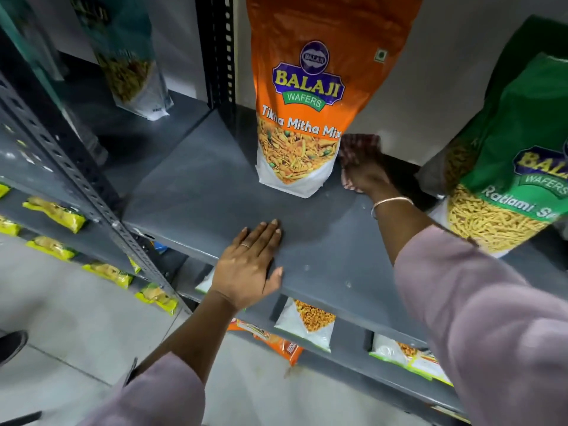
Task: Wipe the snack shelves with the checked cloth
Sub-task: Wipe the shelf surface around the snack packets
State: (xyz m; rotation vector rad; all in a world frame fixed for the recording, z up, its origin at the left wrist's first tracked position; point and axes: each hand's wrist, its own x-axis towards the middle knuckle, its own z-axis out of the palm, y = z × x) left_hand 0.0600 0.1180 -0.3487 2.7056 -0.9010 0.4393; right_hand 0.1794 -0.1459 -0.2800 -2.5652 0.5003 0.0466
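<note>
The grey metal shelf [199,192] runs across the middle of the head view. Deep on the shelf, my right hand [367,176] presses the red-and-white checked cloth [358,146] down, just right of the upright orange snack bag [310,96]. The cloth shows mostly beyond my fingers; the rest is under the hand. My left hand [250,262] lies flat on the shelf's front edge, fingers spread, holding nothing. A bangle sits on my right wrist.
A green snack bag [504,167] leans at the right of the shelf. A teal bag [129,59] stands on the neighbouring shelf at the left. Slotted uprights [219,50] frame the bays. Lower shelves hold yellow packets [58,212] and white-orange packets [307,321]. Grey tiled floor lies below.
</note>
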